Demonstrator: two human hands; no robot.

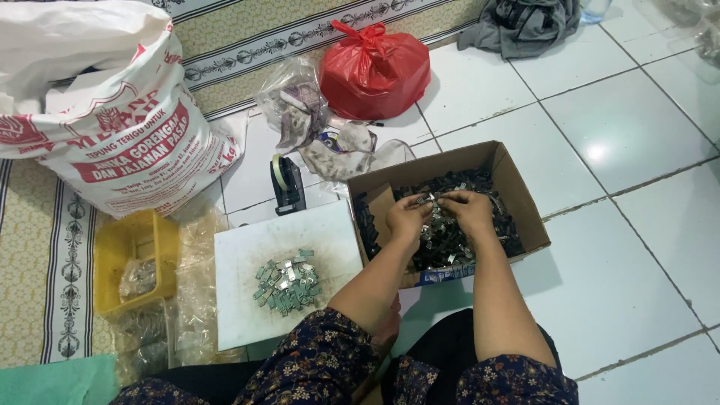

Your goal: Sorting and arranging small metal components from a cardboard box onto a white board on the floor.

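An open cardboard box (525, 210) on the tiled floor holds a heap of small dark and silver metal clips (450, 236). Both hands are inside it. My left hand (407, 217) and my right hand (469, 210) meet over the heap, fingers pinched on a few silver clips between them. To the left lies a white board (247, 255) with a small pile of silver clips (286, 283) on it.
A yellow plastic basket (135, 259) and clear bags (187, 315) lie at the left. A big white printed sack (105, 112), a black tape dispenser (287, 184), a red plastic bag (375, 71), crumpled plastic bags (300, 105) and grey cloth (521, 26) sit further back.
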